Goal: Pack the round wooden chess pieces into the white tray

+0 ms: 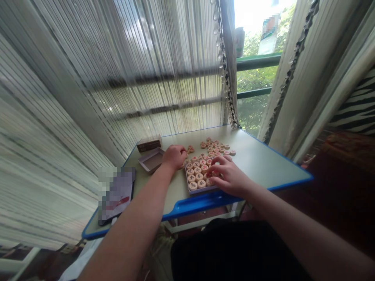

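Observation:
A shallow box [191,191] stands near the table's front edge, with round wooden Chinese chess pieces [201,183] laid in rows inside it. Over its right side is my right hand [231,175], thumb and fingers bent down around a Chinese chess piece; the hand hides part of the rows. My left hand [175,156] rests just left of the box's far corner, its fingers curled and their tips mostly hidden. Close to those fingers lie a few loose pieces [191,149]. A larger scatter of loose pieces [216,147] spreads behind the box, some stacked or overlapping.
The pale table [258,164] has a blue edge. Left of my left hand sits an open box lid [150,160], with a small brown box [149,143] behind it. A tablet-like device [118,195] lies at the left edge. String curtains [164,78] hang behind the table.

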Tool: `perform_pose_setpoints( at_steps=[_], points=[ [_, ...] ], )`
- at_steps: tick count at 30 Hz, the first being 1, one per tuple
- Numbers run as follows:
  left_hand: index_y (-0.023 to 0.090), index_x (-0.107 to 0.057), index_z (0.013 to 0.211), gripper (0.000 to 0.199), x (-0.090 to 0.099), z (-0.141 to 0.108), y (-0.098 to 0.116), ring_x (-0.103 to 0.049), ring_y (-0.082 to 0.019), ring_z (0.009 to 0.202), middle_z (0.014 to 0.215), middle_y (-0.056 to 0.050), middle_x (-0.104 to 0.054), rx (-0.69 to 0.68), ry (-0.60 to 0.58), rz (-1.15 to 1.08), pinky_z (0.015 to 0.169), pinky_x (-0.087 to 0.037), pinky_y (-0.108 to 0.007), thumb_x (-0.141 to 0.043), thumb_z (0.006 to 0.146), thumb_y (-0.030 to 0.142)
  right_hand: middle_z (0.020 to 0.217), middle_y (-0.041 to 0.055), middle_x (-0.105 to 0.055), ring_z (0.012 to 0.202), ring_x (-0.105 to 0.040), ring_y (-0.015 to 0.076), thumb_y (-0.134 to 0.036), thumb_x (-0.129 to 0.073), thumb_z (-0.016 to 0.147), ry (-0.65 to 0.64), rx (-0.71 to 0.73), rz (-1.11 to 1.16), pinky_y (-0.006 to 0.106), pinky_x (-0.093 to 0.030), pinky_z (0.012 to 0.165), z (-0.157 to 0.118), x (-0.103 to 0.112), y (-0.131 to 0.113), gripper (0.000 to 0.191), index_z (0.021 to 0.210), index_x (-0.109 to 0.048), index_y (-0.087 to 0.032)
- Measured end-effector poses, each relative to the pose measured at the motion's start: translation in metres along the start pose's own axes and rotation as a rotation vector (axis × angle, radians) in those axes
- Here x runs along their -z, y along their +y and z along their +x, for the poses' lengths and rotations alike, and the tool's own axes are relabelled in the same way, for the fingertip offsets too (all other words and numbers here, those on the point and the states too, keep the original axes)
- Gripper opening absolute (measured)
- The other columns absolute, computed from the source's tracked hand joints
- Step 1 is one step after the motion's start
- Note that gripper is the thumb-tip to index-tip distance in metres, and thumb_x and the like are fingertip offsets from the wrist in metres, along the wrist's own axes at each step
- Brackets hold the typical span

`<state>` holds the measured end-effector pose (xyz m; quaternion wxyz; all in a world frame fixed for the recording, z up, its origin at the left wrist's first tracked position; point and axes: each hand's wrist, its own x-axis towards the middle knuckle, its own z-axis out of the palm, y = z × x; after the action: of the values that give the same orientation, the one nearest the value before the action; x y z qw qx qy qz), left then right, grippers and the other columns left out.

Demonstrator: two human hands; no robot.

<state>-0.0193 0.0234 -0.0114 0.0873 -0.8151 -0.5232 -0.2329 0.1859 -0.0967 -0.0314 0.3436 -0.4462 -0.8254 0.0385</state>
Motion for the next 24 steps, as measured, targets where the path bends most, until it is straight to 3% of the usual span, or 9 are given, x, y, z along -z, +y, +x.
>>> perform_pose_setpoints(
  at_steps=[6, 11, 21, 24],
  points=[
    [0.021, -0.07, 0.076, 0.024, 0.001, 0.0, 0.0, -0.059, -0.019, 0.084, 0.081, -0.005, -0.069, -0.002, 0.003, 0.002, 0.079, -0.046, -0.029, -0.046, 0.073, 0.023, 0.088, 0.006, -0.057, 0.092, -0.046, 0.0211, -0.018, -0.048, 0.077, 0.083, -0.082, 0.001, 0.036, -0.039, 0.085, 0.001, -0.004, 0.007, 0.021, 0.077, -0.069, -0.02],
    [0.02, -0.07, 0.077, 0.024, 0.0, 0.001, -0.001, -0.059, -0.02, 0.085, 0.082, -0.005, -0.069, -0.014, 0.015, -0.001, 0.079, -0.046, -0.029, -0.046, 0.073, 0.024, 0.085, 0.0049, -0.058, 0.088, -0.049, 0.0201, -0.019, -0.053, 0.074, 0.157, -0.108, 0.036, 0.036, -0.04, 0.084, 0.003, -0.011, 0.013, 0.015, 0.072, -0.068, -0.022],
    [0.021, -0.069, 0.075, 0.024, 0.001, 0.0, -0.002, -0.059, -0.02, 0.084, 0.08, -0.005, -0.068, -0.013, 0.016, -0.005, 0.078, -0.046, -0.03, -0.046, 0.073, 0.024, 0.083, 0.004, -0.059, 0.084, -0.054, 0.0189, -0.022, -0.055, 0.073, 0.153, -0.128, 0.123, 0.036, -0.041, 0.084, 0.004, -0.012, 0.015, 0.014, 0.071, -0.069, -0.023],
    [0.021, -0.07, 0.076, 0.025, 0.001, 0.0, -0.001, -0.059, -0.02, 0.084, 0.081, -0.005, -0.069, -0.005, 0.012, -0.003, 0.079, -0.046, -0.029, -0.045, 0.074, 0.023, 0.085, 0.0044, -0.059, 0.088, -0.054, 0.0197, -0.021, -0.053, 0.074, 0.192, -0.193, 0.155, 0.036, -0.041, 0.085, 0.004, -0.01, 0.016, 0.016, 0.075, -0.069, -0.022]
  ],
)
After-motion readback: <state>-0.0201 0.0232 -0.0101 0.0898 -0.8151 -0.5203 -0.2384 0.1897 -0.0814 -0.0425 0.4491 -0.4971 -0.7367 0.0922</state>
